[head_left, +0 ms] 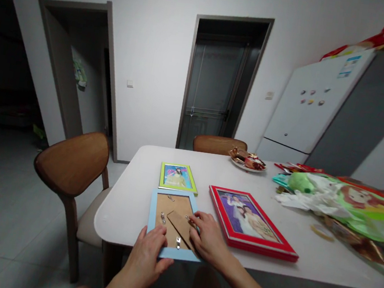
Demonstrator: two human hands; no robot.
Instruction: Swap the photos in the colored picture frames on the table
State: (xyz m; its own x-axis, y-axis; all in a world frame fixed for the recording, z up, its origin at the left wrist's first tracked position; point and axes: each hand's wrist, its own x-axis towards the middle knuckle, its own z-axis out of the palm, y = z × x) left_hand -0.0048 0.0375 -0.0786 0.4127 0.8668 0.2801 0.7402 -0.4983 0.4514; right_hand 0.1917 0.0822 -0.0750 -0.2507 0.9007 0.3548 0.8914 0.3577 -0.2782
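A light blue picture frame (pixel 153 207) lies face down near the table's front edge, its brown backing board (pixel 179 204) facing up. Small metal clips (pixel 178 242) sit around the board, and a narrow stand leg lies slantwise across it. My left hand (pixel 149 252) grips the frame's lower left corner, thumb along the bottom border. At the right side, my right hand (pixel 209 238) holds the frame's edge with bent fingers, a fingertip at a clip (pixel 188 217). Just beyond lies a green picture frame (pixel 162 178) with a photo. To the right is a red picture frame (pixel 236 237), apparently stacked on another.
A plate (pixel 250 167) of wrapped items stands at the table's far side. Plastic packaging (pixel 357 203), white tissue and a tape roll (pixel 322 232) cover the right end. Wooden chairs (pixel 76 162) stand left and behind the white table (pixel 129 192). A fridge (pixel 306 107) is at the back right.
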